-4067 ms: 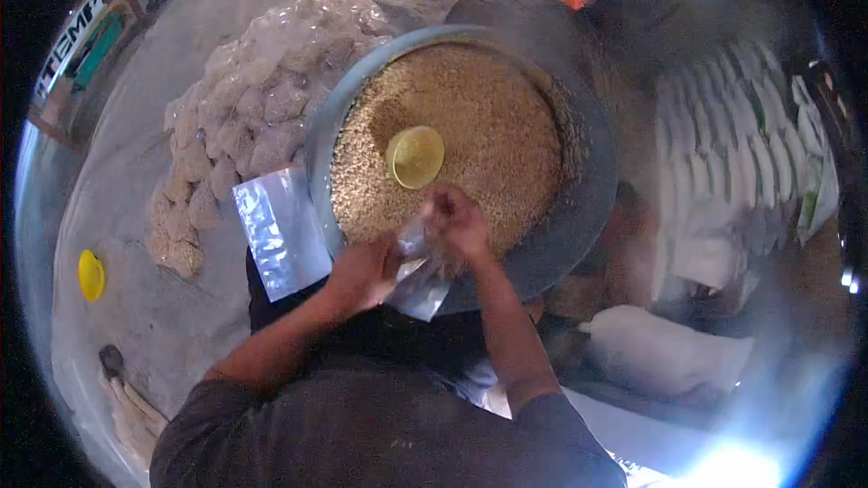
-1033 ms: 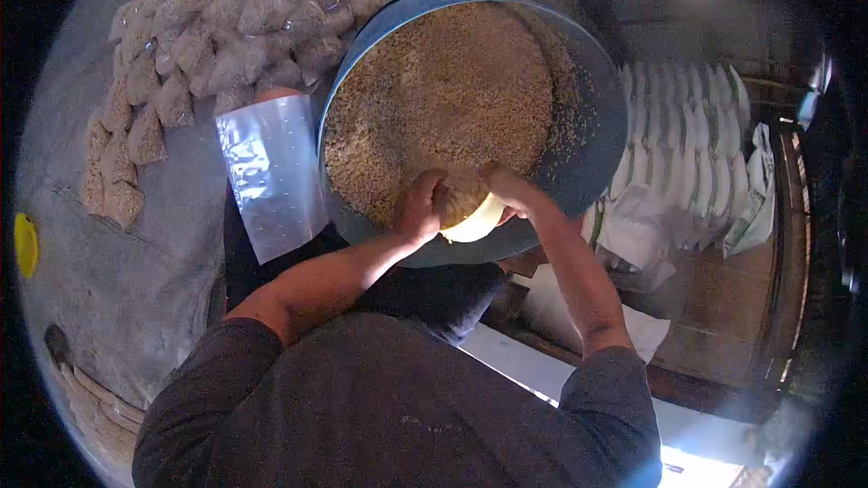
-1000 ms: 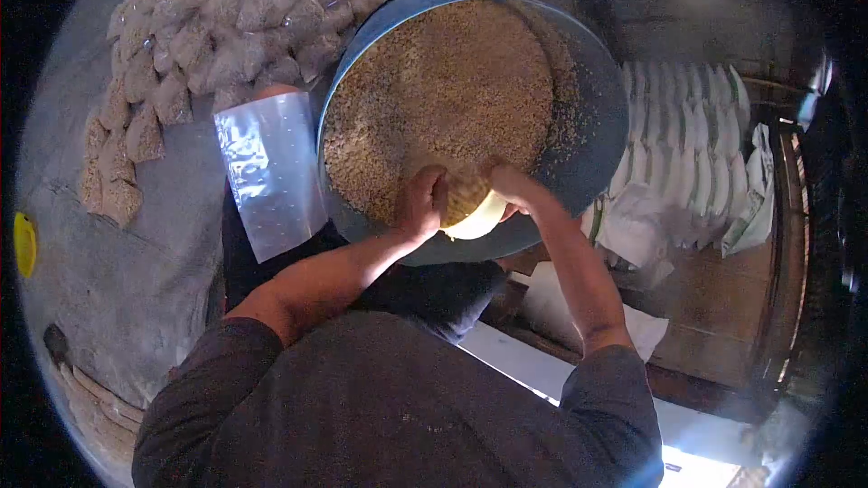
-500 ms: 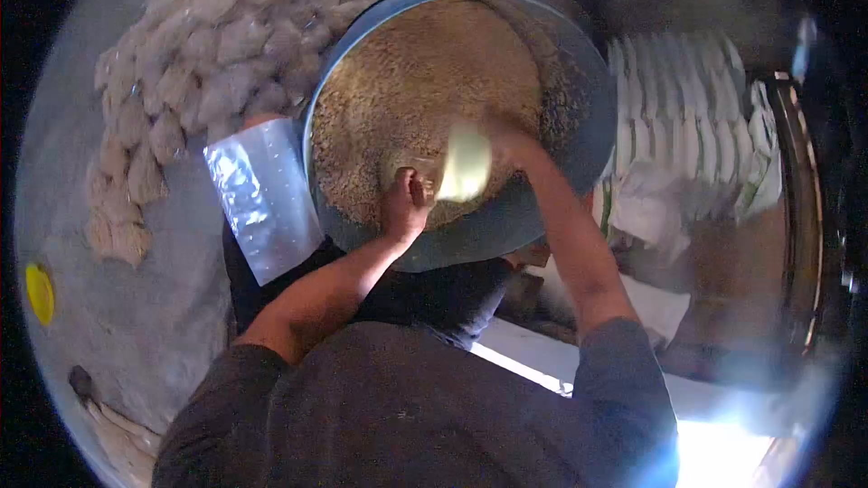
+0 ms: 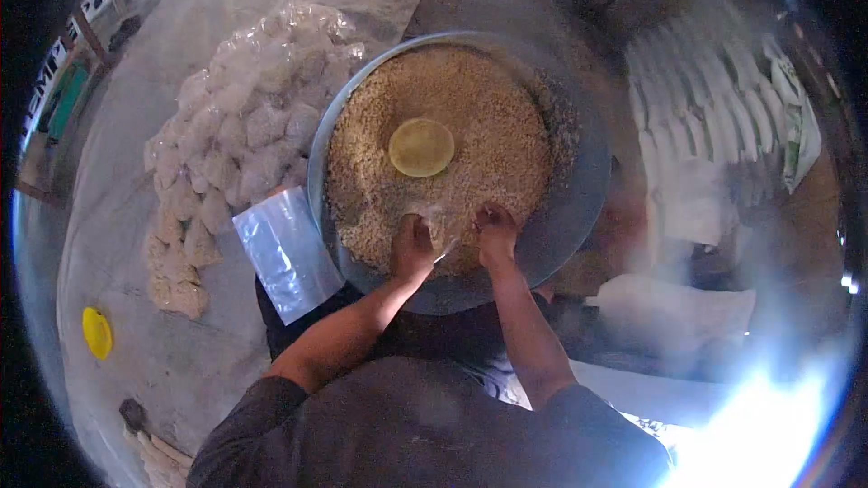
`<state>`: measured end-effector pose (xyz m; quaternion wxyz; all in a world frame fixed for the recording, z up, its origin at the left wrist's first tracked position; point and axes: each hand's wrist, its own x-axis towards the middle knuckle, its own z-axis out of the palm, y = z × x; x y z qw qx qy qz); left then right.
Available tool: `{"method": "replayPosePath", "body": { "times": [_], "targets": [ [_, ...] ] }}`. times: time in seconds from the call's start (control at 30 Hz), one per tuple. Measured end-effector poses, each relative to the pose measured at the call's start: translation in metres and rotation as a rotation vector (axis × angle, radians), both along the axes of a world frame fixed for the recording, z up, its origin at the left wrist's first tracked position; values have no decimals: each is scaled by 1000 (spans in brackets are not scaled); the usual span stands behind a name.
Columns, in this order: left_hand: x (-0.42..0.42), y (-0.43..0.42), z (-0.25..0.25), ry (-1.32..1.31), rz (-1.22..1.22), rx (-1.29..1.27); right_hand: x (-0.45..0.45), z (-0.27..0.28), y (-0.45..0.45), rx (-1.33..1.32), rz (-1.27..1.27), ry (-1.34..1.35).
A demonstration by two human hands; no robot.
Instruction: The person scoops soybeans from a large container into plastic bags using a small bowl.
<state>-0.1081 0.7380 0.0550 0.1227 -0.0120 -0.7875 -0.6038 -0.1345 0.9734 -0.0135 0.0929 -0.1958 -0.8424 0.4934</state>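
Observation:
A large blue-grey tub [image 5: 583, 194] full of pale, split-looking beans [image 5: 488, 117] stands in front of my legs. Over its near side, my left hand [image 5: 413, 251] pinches the left side of a clear plastic bag [image 5: 442, 224]. My right hand [image 5: 496, 237] is closed at the bag's other side, fingers bunched together. How full the bag is I cannot make out. Beyond both hands, a round yellow bowl [image 5: 421, 147] rests on the beans, touched by neither hand. Flat clear plastic bags [image 5: 287, 253] lie on my left thigh, against the tub.
Many filled clear bags [image 5: 240, 131] are heaped on a floor sheet to the left. A yellow round lid or dish [image 5: 98, 333] lies nearer me. White-wrapped packs [image 5: 705, 117] stand in rows at right. Strong glare covers the lower right.
The pale yellow bowl has left my right hand and now lies on the beans. My right hand has come down beside the bag. The whole view has shifted.

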Motion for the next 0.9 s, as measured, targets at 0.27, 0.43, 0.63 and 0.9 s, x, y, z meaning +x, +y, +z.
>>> {"method": "replayPosePath", "body": {
  "times": [0.27, 0.43, 0.63, 0.9],
  "targets": [
    [23, -9, 14, -416, -140, -23, 6, 109, -90, 1155, 520, -64],
    [13, -31, 0, -188, -115, -207, -34, 104, -73, 1395, 740, -297],
    [19, -61, 28, -47, -185, -414, -70, 31, -26, 1215, 795, 245],
    [-6, -126, 57, 117, -197, -542, 1, 256, -103, 319, 552, 280]
  ]
}}
